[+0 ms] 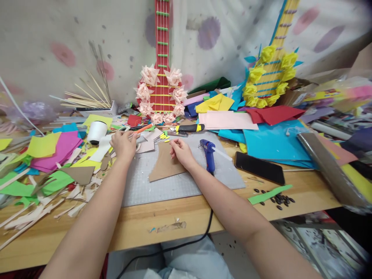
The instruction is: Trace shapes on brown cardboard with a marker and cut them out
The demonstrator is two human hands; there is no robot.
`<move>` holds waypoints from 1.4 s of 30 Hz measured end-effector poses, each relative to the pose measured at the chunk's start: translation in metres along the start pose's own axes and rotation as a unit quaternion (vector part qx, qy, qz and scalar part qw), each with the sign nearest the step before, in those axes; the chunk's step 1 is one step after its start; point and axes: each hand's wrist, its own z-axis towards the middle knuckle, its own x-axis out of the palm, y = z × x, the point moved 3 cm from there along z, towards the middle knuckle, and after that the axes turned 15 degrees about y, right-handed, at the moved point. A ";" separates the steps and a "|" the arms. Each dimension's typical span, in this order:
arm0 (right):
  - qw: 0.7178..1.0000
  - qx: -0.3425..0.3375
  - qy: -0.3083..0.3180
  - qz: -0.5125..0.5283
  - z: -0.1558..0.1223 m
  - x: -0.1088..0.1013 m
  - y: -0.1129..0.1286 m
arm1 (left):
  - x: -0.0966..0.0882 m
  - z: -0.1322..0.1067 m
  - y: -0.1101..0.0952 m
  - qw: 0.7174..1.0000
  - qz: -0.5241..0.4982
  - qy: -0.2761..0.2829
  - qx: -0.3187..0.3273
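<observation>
My left hand (pixel 124 145) is at the back left of the grey cutting mat (pixel 139 195), fingers bent down at the near end of a thin orange tool (pixel 144 128). Its fingertips are partly hidden, but they appear closed on that tool. Over a piece of brown cardboard (pixel 162 169) with a curved left edge hovers my right hand (pixel 180 152), its fingers curled in and nothing visible in them. Right of it a blue glue gun (pixel 208 153) lies on the mat. A yellow-and-black utility knife (pixel 190 128) rests behind the mat.
Paper scraps (pixel 66 174) cover the left side, near a white thread spool (pixel 97 132). At right lie a black phone (pixel 259 167), blue sheets (pixel 276 141) and dark beads (pixel 280 199). A red paper guitar (pixel 162 93) and a yellow one (pixel 269 79) stand behind. A black cord (pixel 186 246) hangs in front.
</observation>
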 end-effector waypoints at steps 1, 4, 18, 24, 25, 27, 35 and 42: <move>1.000 -0.005 -0.002 -0.023 -0.001 -0.001 -0.001 | 0.001 0.002 -0.003 1.000 0.007 0.004 0.005; 0.997 -0.007 0.001 -0.081 -0.002 -0.002 -0.003 | 0.002 0.003 -0.011 1.000 0.014 -0.005 0.017; 0.934 -0.013 -0.049 -0.353 -0.007 -0.004 0.001 | 0.037 -0.092 -0.065 0.968 -0.018 0.242 0.065; 0.946 -0.014 -0.060 -0.317 -0.008 -0.006 -0.005 | 0.040 -0.081 -0.052 0.924 -0.281 0.253 -0.058; 0.949 -0.024 -0.062 -0.307 -0.009 -0.006 -0.005 | 0.040 -0.080 -0.049 0.906 -0.327 0.255 -0.083; 0.954 -0.042 -0.061 -0.291 -0.010 -0.006 -0.004 | 0.037 -0.081 -0.047 0.877 -0.378 0.275 -0.110; 0.954 -0.078 -0.074 -0.280 -0.016 -0.007 0.004 | -0.003 -0.064 -0.018 0.844 -0.480 0.208 -0.121; 0.957 -0.063 -0.058 -0.277 -0.013 -0.001 -0.001 | -0.014 -0.049 0.010 0.852 -0.516 -0.009 -0.088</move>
